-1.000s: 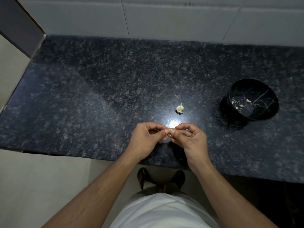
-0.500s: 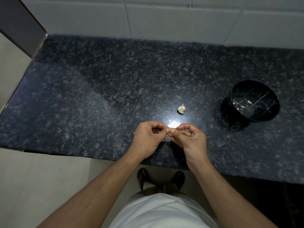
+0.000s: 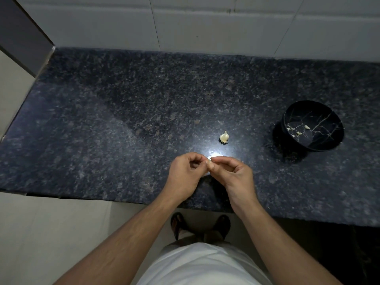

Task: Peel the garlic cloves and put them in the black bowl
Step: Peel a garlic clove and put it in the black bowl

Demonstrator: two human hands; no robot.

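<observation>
Grip: the left hand (image 3: 185, 173) and the right hand (image 3: 234, 173) meet fingertip to fingertip above the near part of the desk (image 3: 123, 124), fingers curled, pinching a small garlic clove (image 3: 209, 160) between them; only a pale sliver of it shows at the point where the thumbs and forefingers touch.
Left hand: thumb and forefinger close narrowly on the clove's left side, the other fingers curled into the palm.
Right hand: forefinger laid over the clove from the right, thumb beneath it, the remaining fingers loosely curled behind.
Garlic clove: held in the air just on the near side of the garlic bulb (image 3: 224, 137); whether its skin is on or off cannot be told.
Garlic bulb: stands on the desk with its tip up, just beyond the hands, apart from them, beside a bright glare spot on the stone.
Black bowl (image 3: 329, 140): on the desk well to the right of the garlic bulb, tilted so its veined inside faces the camera.
Peeled cloves (image 3: 307, 126): a few small pale pieces lie inside the black bowl, on its left inner side.
Desk: dark speckled granite, its far edge against a white tiled wall (image 3: 205, 25) behind the garlic bulb.
</observation>
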